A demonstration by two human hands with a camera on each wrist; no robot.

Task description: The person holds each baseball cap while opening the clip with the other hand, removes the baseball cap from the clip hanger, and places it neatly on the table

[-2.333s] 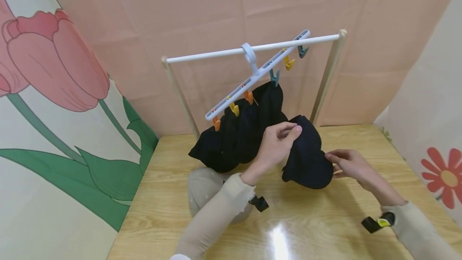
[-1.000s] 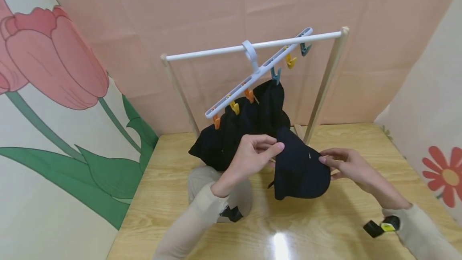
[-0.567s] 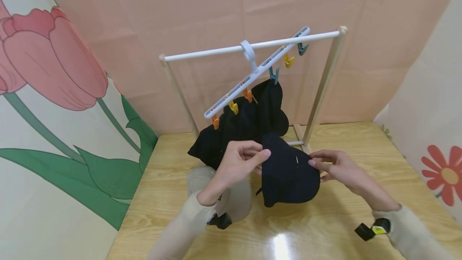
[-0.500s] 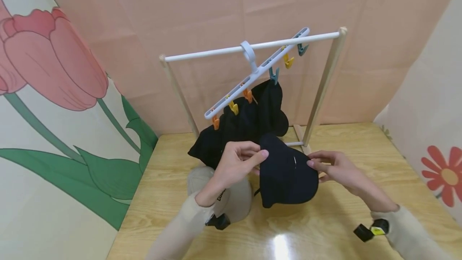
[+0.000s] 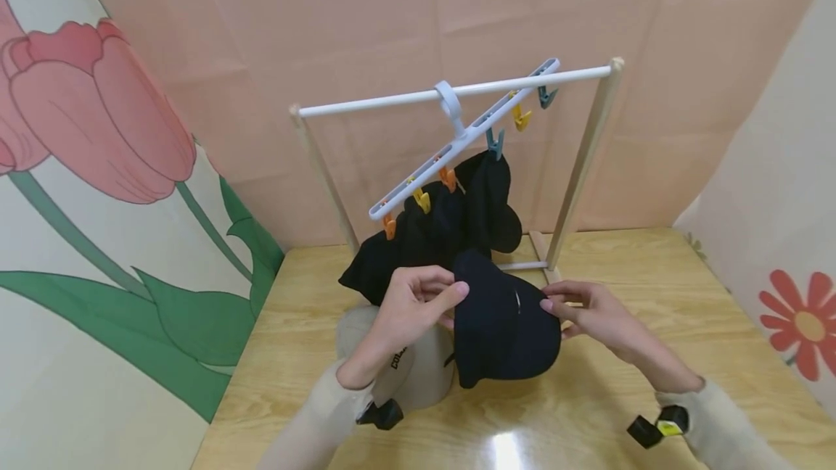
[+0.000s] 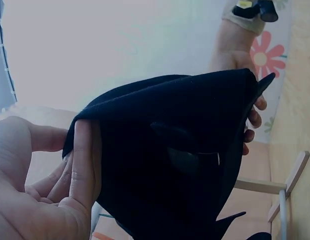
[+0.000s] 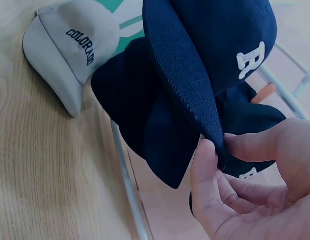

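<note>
A navy baseball cap [image 5: 503, 336] with a white letter R on its crown, seen in the right wrist view, is held above the table in both hands. My left hand [image 5: 418, 307] pinches the crown's edge between thumb and fingers. At the brim, my right hand [image 5: 591, 314] grips with thumb and fingertips. Behind it, several dark caps [image 5: 434, 238] hang from a pale clip hanger [image 5: 464, 140]. The inside of the held cap [image 6: 160, 150] faces the left wrist camera. Under my left forearm, a beige cap [image 5: 427, 372] lettered COLORADO sits on the table, partly covered.
A rack with a white top bar [image 5: 385, 101] and wooden posts [image 5: 584, 165] carries the slanted hanger. At its far right end, a yellow clip [image 5: 521, 119] and a dark teal clip [image 5: 546, 97] hold nothing. The wooden table [image 5: 653, 281] meets a pink backdrop behind.
Both hands have carried the navy cap left and toward me, away from the rack's right post, tilting it on the way. More of the beige cap shows now. The hanging caps stay put.
</note>
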